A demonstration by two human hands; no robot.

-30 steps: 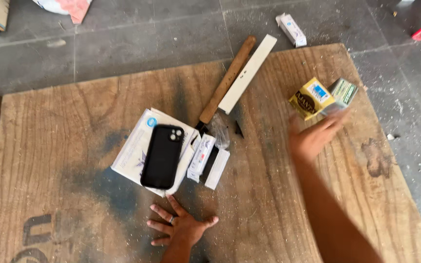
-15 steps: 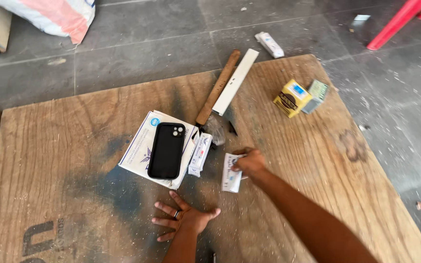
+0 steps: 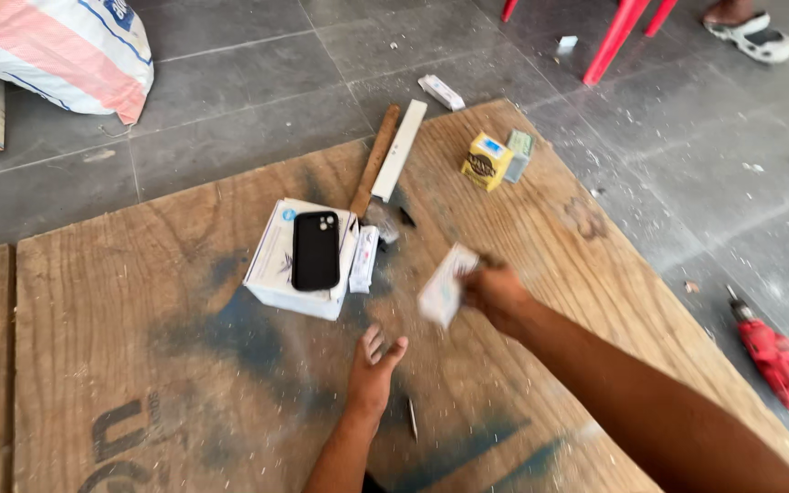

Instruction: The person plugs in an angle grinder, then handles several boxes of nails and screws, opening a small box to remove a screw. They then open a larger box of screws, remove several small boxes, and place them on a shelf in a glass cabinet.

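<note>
My right hand point(image 3: 497, 294) grips a small white packet point(image 3: 443, 286) and holds it just above a large plywood board point(image 3: 157, 356). My left hand point(image 3: 373, 368) rests flat on the board with fingers spread, below a white box point(image 3: 278, 274) that carries a black phone point(image 3: 315, 249). A second white packet point(image 3: 363, 258) lies against the box's right side. Beyond it lie a hammer point(image 3: 373, 173) with a wooden handle and a white strip point(image 3: 400, 149).
A yellow box point(image 3: 487, 161) and a grey-green box point(image 3: 520, 152) stand at the board's far right. A red drill point(image 3: 781, 358) lies on the tiled floor at right. A striped sack point(image 3: 57, 55) sits far left, red chair legs point(image 3: 617, 38) far right.
My right hand came back from the yellow box to the packets beside the phone, took one white packet and lifted it off the board. The view has tilted and shifted right.
</note>
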